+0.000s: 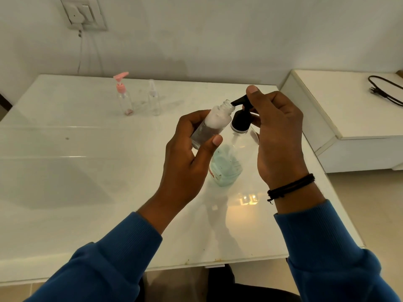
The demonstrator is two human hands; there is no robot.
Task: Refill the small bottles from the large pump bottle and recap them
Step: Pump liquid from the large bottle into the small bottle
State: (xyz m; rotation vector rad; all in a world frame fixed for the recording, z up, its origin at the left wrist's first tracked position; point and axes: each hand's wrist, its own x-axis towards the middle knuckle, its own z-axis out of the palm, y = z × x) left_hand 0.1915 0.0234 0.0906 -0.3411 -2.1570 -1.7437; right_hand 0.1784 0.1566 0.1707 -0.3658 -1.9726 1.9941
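Note:
My left hand [187, 158] grips an uncapped small clear bottle [214, 123], tilted so its open neck meets the black nozzle. White foam fills its upper part. My right hand [277, 136] wraps the black pump head [241, 119] of the large clear pump bottle [226, 164], thumb on top of the pump. That bottle stands on the white table [87, 171] with pale blue liquid in its lower part. Far back stand a small bottle with a pink pump cap [123, 94] and a small clear bottle with a clear cap [154, 99].
A second white surface [349, 110] sits to the right with a black cable [386, 90] on it. A wall switch plate [82, 14] with a hanging cord is at the upper left. The table's near edge runs just above my sleeves.

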